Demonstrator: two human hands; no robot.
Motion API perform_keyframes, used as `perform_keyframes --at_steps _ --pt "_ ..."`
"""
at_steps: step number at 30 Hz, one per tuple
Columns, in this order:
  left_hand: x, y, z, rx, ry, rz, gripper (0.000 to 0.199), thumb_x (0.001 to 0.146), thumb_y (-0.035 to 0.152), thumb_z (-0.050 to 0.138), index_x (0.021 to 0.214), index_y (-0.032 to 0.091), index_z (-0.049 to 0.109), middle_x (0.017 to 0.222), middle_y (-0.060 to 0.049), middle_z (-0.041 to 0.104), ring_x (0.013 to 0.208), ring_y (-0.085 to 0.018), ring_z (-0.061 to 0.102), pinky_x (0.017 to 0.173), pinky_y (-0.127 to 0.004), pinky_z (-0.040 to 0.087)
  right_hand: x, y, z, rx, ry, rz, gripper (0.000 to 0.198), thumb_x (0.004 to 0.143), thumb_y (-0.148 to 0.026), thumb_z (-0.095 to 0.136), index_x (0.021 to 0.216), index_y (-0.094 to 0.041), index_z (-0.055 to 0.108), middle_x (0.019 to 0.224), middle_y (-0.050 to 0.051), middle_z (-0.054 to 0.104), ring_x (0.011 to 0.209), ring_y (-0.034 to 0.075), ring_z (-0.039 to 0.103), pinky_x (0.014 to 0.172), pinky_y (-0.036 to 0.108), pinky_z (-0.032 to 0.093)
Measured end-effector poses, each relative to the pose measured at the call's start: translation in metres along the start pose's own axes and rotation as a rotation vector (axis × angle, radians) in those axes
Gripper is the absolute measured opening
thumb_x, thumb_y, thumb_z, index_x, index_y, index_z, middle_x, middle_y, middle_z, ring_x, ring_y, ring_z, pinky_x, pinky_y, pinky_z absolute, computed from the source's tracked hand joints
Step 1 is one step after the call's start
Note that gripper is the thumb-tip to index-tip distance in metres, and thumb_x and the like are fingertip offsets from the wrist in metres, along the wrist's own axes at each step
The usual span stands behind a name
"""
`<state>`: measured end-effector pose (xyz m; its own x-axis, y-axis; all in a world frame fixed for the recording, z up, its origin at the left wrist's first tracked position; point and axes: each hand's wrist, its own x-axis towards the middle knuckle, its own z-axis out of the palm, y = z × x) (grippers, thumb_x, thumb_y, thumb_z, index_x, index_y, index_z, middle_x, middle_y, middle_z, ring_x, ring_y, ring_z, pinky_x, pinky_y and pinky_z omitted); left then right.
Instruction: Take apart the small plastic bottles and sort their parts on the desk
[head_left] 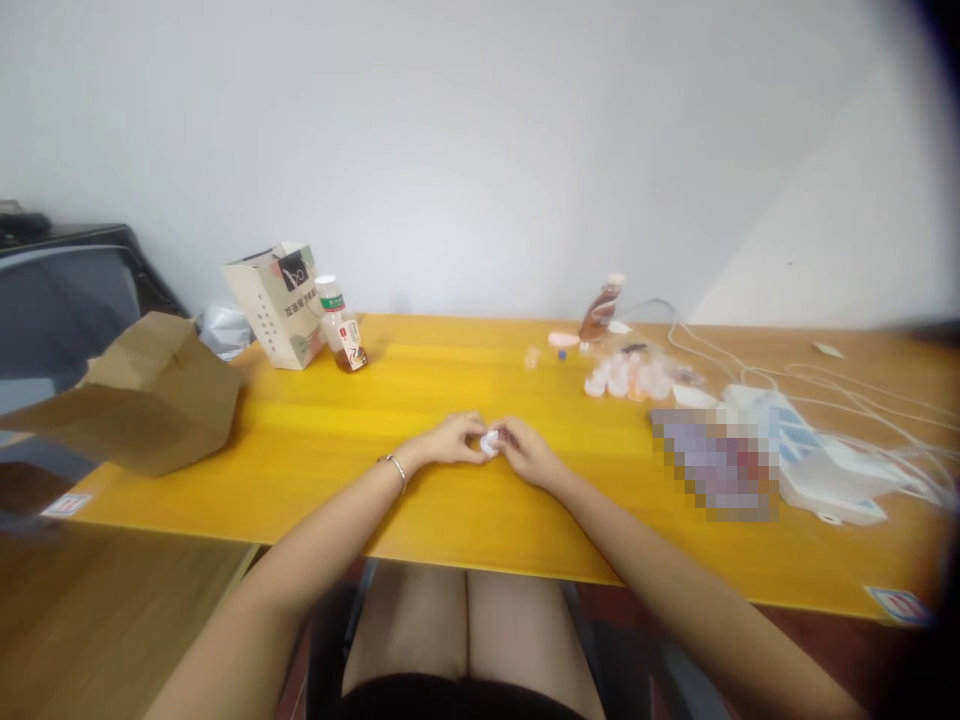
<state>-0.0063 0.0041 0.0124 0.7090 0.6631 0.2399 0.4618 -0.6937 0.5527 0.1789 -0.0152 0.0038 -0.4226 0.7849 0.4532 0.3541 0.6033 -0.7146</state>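
Observation:
Between my two hands, close above the middle of the yellow table [420, 510], is a small white round object [490, 443], perhaps a little pot or cap; blur hides its exact kind. My left hand [455, 440] is closed on its left side, thumb and fingers curved around it. From the other side, the fingers of my right hand [527, 450] pinch the same object. A silver bracelet [396, 468] circles my left wrist.
Left: brown paper bag [169, 390], printed carton [281, 310], bottle of dark drink [341, 330]. Back right: tilted brown bottle [602, 308], blue cap [562, 354], several small white-capped containers [626, 377]. Right: pixelated item [712, 460], white-and-blue box [817, 460], white cables [862, 395].

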Motion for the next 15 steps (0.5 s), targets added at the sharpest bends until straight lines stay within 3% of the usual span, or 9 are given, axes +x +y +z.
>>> perform_keyframes --at_steps 3,7,12,15 --pt "0.001 0.000 0.002 0.006 0.006 -0.002 0.019 0.071 0.027 0.062 0.086 0.016 0.064 0.083 -0.001 0.056 0.077 -0.014 0.051 0.072 -0.023 0.038 0.002 -0.010 0.003 0.070 0.161 0.011 0.012 0.083 -0.025 0.043 0.089 -0.020 0.052 0.079 0.002 0.057 0.072 0.015 0.054 0.068 0.027 0.043" --pt "0.000 0.001 0.002 0.007 0.029 -0.020 0.020 0.072 0.028 0.060 0.087 0.016 0.064 0.083 -0.002 0.056 0.075 -0.014 0.051 0.069 -0.023 0.038 0.004 -0.015 0.006 0.061 0.122 -0.018 0.012 0.081 -0.029 0.049 0.087 -0.020 0.054 0.082 0.004 0.059 0.076 0.016 0.055 0.072 0.029 0.044" --pt "-0.002 0.004 -0.001 0.004 0.020 -0.018 0.033 0.067 0.024 0.064 0.100 0.021 0.062 0.093 -0.003 0.056 0.086 -0.017 0.051 0.083 -0.028 0.037 0.009 0.002 0.000 0.270 0.297 0.151 0.019 0.076 -0.036 0.055 0.086 -0.020 0.050 0.084 0.003 0.061 0.080 0.016 0.058 0.076 0.031 0.046" --pt "-0.002 0.005 -0.002 0.013 0.002 -0.019 0.035 0.066 0.024 0.065 0.101 0.022 0.062 0.095 -0.003 0.055 0.090 -0.019 0.051 0.087 -0.031 0.035 0.014 0.010 -0.003 0.412 0.324 0.243 0.024 0.071 -0.038 0.061 0.085 -0.021 0.051 0.081 0.002 0.061 0.076 0.015 0.059 0.074 0.031 0.047"
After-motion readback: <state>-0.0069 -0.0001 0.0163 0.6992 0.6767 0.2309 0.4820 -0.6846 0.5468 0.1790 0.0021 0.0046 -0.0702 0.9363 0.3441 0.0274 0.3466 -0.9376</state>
